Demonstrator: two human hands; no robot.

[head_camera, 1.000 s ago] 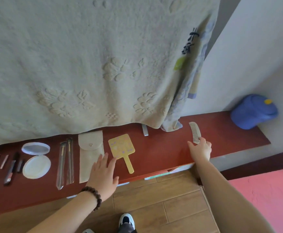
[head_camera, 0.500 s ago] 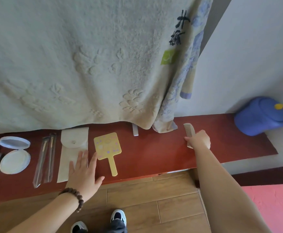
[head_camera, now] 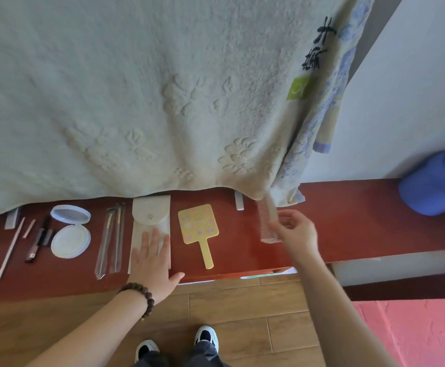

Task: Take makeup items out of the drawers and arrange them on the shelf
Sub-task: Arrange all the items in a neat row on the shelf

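Observation:
On the long red shelf [head_camera: 361,221] lie several makeup items in a row: thin sticks [head_camera: 9,250], a dark pencil [head_camera: 37,242], an open white compact [head_camera: 70,241], brushes in clear sleeves [head_camera: 111,239], a white snap pouch [head_camera: 151,213], a yellow hand mirror [head_camera: 197,225] and a pale comb [head_camera: 265,218]. My left hand [head_camera: 152,263] rests flat on the pouch's lower half, fingers spread. My right hand [head_camera: 297,234] hovers just right of the comb with its fingers apart, holding nothing.
A large pale towel [head_camera: 163,102] hangs over the shelf's back edge, touching the comb's top. A blue container [head_camera: 436,184] sits at the shelf's right end. A drawer front [head_camera: 258,275] shows slightly open under the shelf. Wooden floor, my shoes and a pink mat [head_camera: 414,335] are below.
My right hand carried the comb leftward along the shelf and let go of it. My left hand slid forward onto the white pouch.

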